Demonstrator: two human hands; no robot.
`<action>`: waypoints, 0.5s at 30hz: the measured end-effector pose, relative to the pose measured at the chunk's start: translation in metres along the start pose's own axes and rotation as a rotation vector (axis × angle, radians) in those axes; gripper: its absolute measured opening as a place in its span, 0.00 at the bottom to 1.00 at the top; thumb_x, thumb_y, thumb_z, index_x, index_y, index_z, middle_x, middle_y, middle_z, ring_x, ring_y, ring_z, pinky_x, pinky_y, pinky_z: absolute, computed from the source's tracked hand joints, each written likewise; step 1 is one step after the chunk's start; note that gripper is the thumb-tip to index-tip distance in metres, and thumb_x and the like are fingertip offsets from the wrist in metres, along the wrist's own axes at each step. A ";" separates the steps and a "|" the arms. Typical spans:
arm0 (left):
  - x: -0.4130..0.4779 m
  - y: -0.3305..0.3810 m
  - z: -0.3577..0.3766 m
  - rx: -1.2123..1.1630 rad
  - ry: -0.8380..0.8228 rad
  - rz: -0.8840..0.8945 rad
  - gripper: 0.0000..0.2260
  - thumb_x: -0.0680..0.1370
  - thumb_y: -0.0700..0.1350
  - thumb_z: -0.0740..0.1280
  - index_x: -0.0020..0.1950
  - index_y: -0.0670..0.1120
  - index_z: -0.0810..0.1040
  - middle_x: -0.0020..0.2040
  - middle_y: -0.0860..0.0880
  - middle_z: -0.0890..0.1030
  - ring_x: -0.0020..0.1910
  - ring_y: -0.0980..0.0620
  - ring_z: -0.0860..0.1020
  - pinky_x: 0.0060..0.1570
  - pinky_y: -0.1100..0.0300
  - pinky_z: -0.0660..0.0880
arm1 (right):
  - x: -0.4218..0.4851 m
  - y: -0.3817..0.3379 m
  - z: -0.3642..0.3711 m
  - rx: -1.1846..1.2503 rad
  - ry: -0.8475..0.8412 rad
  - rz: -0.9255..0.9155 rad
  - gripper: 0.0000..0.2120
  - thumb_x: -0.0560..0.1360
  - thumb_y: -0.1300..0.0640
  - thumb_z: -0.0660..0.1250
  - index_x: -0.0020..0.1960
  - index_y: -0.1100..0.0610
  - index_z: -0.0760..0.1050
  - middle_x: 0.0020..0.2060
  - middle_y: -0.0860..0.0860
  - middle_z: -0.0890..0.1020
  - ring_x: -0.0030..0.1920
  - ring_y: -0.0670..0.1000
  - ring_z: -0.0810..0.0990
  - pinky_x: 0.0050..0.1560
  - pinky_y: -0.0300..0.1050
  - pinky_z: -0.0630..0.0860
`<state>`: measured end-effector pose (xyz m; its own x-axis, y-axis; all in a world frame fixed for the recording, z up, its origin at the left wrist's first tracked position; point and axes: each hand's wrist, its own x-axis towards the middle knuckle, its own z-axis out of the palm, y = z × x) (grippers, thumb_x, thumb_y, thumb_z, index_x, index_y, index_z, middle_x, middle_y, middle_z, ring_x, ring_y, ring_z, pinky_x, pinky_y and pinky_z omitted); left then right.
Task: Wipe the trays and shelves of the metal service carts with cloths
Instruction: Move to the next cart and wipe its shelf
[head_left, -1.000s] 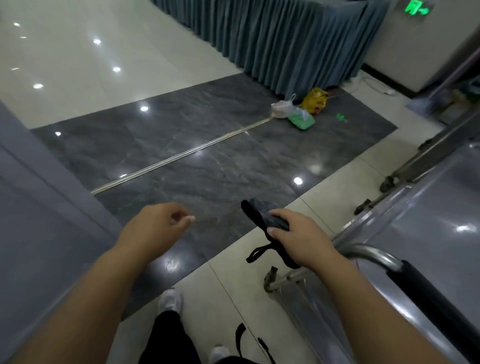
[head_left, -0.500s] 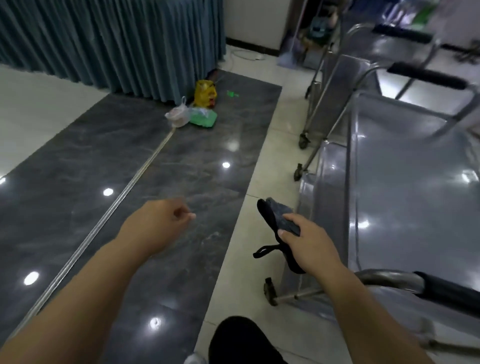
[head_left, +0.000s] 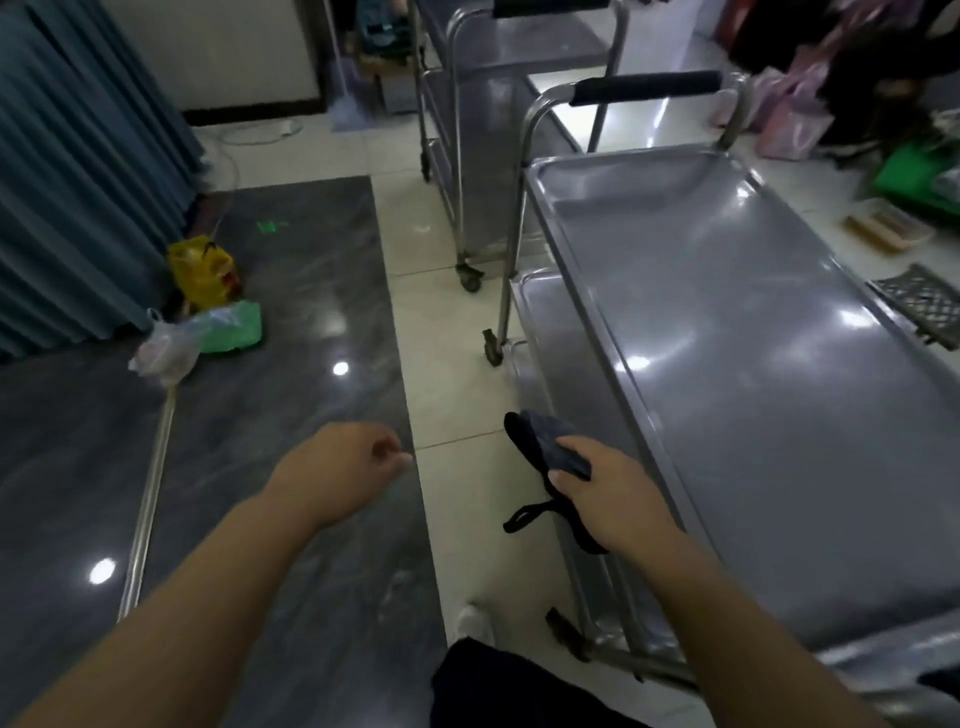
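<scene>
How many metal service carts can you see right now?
2: one silver steel cart beside the right hand, a second cart behind it, farther off. More may be hidden.

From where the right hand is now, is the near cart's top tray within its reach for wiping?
Probably yes. The right hand, gripping the dark cloth, is just left of the top tray, with nothing between them. The far end by the handle may need a step forward.
</scene>
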<state>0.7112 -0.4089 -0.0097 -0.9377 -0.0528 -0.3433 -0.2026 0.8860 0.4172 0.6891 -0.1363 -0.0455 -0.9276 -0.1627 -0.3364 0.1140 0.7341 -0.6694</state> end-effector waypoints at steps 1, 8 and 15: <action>0.020 0.001 -0.009 0.007 -0.001 0.028 0.09 0.76 0.55 0.64 0.50 0.53 0.80 0.48 0.52 0.81 0.47 0.54 0.78 0.49 0.56 0.76 | 0.012 -0.006 -0.003 -0.006 0.004 0.009 0.15 0.76 0.51 0.65 0.63 0.47 0.73 0.54 0.51 0.79 0.50 0.51 0.78 0.53 0.51 0.76; 0.144 -0.004 -0.049 0.052 -0.111 0.161 0.12 0.76 0.56 0.64 0.54 0.52 0.78 0.50 0.53 0.80 0.48 0.54 0.77 0.52 0.55 0.75 | 0.088 -0.039 -0.008 -0.037 0.071 0.131 0.15 0.77 0.49 0.63 0.63 0.48 0.72 0.54 0.52 0.77 0.50 0.53 0.77 0.53 0.51 0.76; 0.286 -0.018 -0.090 0.232 -0.227 0.409 0.12 0.77 0.56 0.62 0.55 0.52 0.78 0.50 0.52 0.80 0.46 0.56 0.76 0.42 0.62 0.70 | 0.163 -0.063 0.012 0.077 0.310 0.334 0.18 0.77 0.48 0.63 0.66 0.48 0.70 0.56 0.53 0.77 0.52 0.53 0.76 0.52 0.50 0.76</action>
<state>0.4216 -0.4811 -0.0399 -0.8369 0.3975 -0.3763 0.2594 0.8934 0.3667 0.5349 -0.2170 -0.0659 -0.8966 0.2884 -0.3360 0.4404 0.6593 -0.6094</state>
